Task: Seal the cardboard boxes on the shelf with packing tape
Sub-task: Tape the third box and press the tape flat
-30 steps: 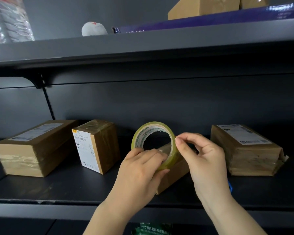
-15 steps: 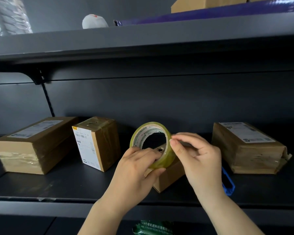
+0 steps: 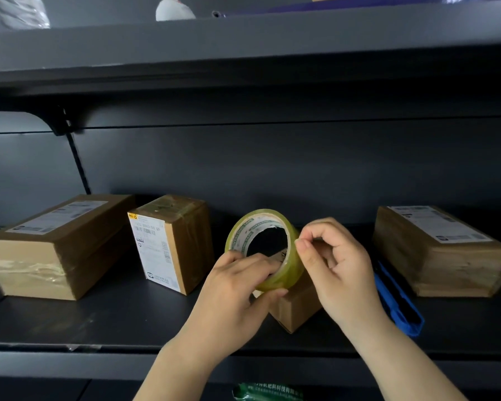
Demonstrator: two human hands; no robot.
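Mostly dark metal shelf [image 3: 128, 322]; left hand [image 3: 232, 299] grip clamped on tape roll [image 3: 275, 273], right hand [image 3: 336, 264] pinching its edge.

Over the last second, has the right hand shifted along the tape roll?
Cannot tell. The right hand pinches at the right edge of the tape roll, as before; the camera itself moved, so any shift against the shelf is unclear.
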